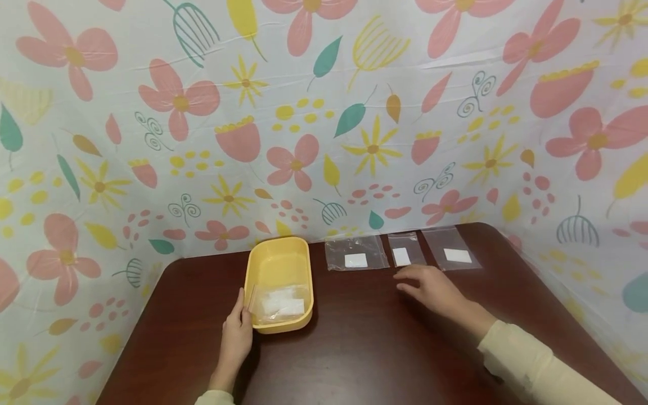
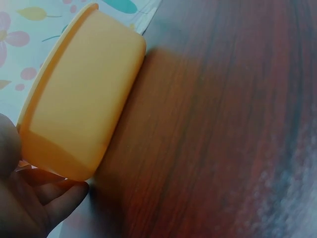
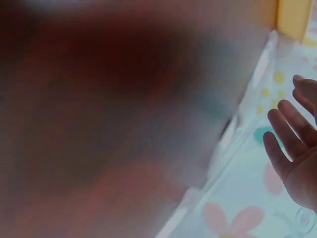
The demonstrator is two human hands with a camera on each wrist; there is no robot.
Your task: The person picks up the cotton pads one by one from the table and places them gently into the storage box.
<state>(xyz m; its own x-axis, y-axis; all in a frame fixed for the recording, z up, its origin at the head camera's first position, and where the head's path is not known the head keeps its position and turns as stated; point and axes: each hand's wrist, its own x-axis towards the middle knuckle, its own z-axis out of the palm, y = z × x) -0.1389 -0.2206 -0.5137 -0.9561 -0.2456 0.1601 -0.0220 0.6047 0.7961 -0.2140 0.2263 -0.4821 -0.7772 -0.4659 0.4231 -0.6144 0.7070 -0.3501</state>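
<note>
My left hand grips the near left corner of a yellow plastic tray, with fingers at its rim. In the left wrist view, the thumb and fingers close on the end of the tray. Inside the tray lie clear plastic bags with white pieces. Over on the right, my right hand hovers with nothing in it, fingertips just in front of the middle small zip bag. This bag holds a white rectangle. The right wrist view shows the right hand's fingers spread and relaxed.
Another clear bag with a white piece lies between the tray and the middle bag. A third lies to the right. All sit near the back edge of the dark wooden table, against a flower-patterned curtain.
</note>
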